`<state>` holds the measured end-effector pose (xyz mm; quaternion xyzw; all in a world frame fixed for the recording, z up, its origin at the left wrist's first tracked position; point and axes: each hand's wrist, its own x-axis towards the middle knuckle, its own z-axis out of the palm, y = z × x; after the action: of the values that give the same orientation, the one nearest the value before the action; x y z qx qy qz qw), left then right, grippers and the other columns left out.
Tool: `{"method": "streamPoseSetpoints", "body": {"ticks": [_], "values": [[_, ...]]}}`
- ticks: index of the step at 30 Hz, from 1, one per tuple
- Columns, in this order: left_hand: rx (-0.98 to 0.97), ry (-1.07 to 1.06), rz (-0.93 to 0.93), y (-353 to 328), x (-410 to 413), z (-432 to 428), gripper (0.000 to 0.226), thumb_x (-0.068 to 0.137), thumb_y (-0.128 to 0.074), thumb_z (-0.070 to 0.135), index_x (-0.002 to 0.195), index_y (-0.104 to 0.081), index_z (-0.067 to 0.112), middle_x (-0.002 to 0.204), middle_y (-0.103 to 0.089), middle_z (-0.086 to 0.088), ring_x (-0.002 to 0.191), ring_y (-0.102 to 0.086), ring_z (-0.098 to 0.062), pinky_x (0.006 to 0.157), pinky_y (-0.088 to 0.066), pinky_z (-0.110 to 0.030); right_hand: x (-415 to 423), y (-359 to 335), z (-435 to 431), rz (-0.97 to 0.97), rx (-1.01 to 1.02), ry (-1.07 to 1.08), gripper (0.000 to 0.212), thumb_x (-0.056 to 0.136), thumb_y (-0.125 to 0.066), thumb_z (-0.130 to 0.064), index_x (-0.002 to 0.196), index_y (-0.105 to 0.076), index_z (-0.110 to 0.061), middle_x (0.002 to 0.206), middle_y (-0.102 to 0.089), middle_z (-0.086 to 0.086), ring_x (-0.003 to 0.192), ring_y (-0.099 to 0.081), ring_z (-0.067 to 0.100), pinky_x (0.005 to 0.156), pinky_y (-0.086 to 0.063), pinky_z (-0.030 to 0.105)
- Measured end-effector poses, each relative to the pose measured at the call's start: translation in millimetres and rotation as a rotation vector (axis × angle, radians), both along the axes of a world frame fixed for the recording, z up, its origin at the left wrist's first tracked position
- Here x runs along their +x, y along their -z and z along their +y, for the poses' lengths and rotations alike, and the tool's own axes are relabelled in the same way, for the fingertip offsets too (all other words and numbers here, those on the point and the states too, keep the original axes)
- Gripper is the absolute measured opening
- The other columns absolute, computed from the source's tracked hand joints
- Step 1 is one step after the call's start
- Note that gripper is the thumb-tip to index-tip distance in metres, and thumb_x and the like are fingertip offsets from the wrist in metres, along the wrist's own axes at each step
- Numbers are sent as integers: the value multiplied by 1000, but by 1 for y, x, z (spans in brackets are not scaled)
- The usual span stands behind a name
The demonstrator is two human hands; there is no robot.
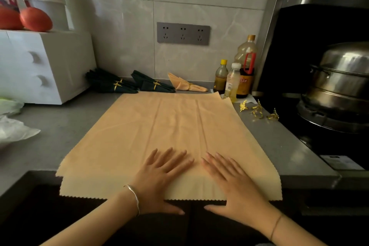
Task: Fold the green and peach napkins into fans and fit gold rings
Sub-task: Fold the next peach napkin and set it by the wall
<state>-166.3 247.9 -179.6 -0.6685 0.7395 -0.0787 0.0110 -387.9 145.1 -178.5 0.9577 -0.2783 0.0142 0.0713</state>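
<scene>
The peach napkin (169, 126) lies spread flat on the grey countertop (60, 126), its near zigzag edge hanging over the counter's lip. The left hand (159, 177) and right hand (233, 183) press side by side on the napkin's near part, fingers straight and spread, gripping nothing, probably to smooth the cloth for a true first pleat. Beyond the napkin's far edge lie ringed green fans (111, 84) and one peach fan (185, 85), clear of the work. Loose gold rings (257, 111) sit just right of the napkin's far corner, handy for fitting.

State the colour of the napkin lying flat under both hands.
Peach, with zigzag-cut edges; the napkin shows best in the head view.
</scene>
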Motion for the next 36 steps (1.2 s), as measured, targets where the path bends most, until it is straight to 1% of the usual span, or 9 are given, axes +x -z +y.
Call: {"method": "streamPoseSetpoints", "body": {"ticks": [4,9,11,16,19,21,23,29,36], "values": [[8,-35,-33,2,4,6,112,56,-57,74,151,-20,28,152,-34,3,129,-47,-33,98,-41,-51,1,5,1,-4,-32,-21,113,58,-72,-56,150,-20,-18,152,-31,4,136,-36,24,106,-20,38],[64,27,173,-8,11,14,78,76,-30,52,146,5,47,157,0,17,147,-1,-20,117,-1,-42,-6,-2,3,-6,41,-33,72,86,-24,-47,147,14,-38,157,9,-13,145,3,10,117,3,32],[104,4,249,-20,14,13,67,89,-39,43,145,-2,50,156,-3,21,146,-1,-12,119,-2,-33,-8,-9,-3,-23,105,-96,65,96,-28,-37,142,18,-44,151,19,-23,140,17,1,117,9,26],[306,-149,442,-69,30,10,42,101,-41,20,142,-40,26,147,-38,7,137,-34,-12,109,-21,-19,-3,-50,-24,54,453,-67,50,102,-34,-20,147,-21,-36,143,-7,-28,134,-10,-8,108,-2,9],[445,-280,340,-101,55,4,37,103,-34,29,130,-55,15,127,-58,2,114,-54,-17,101,-39,-27,0,-77,-45,121,531,53,36,102,-32,-30,124,-55,-14,127,-55,-5,102,-50,6,94,-37,19],[550,-369,269,-117,72,-4,41,101,-35,38,127,-55,13,107,-59,5,91,-56,-14,82,-45,-19,1,-95,-56,145,569,116,40,101,-33,-35,107,-60,-6,92,-57,3,78,-49,11,78,-43,26],[606,-465,328,-129,84,-10,44,97,-41,46,126,-54,15,103,-57,1,87,-55,-15,68,-42,-17,1,-112,-64,171,662,161,38,100,-35,-38,104,-62,-10,92,-59,4,79,-52,11,80,-46,27],[857,-476,770,-141,111,-28,19,90,-61,26,107,-61,16,98,-72,4,90,-67,-13,75,-54,-20,-11,-151,-91,251,1094,194,38,73,-69,-55,91,-70,-22,95,-72,-3,84,-68,8,76,-52,21],[324,-568,477,-112,199,-86,31,72,-75,55,86,-74,27,69,-69,10,62,-64,-9,72,-57,-32,25,-147,-150,-121,835,256,27,84,-63,-45,83,-71,-19,86,-73,-5,77,-69,8,73,-53,21]]}}
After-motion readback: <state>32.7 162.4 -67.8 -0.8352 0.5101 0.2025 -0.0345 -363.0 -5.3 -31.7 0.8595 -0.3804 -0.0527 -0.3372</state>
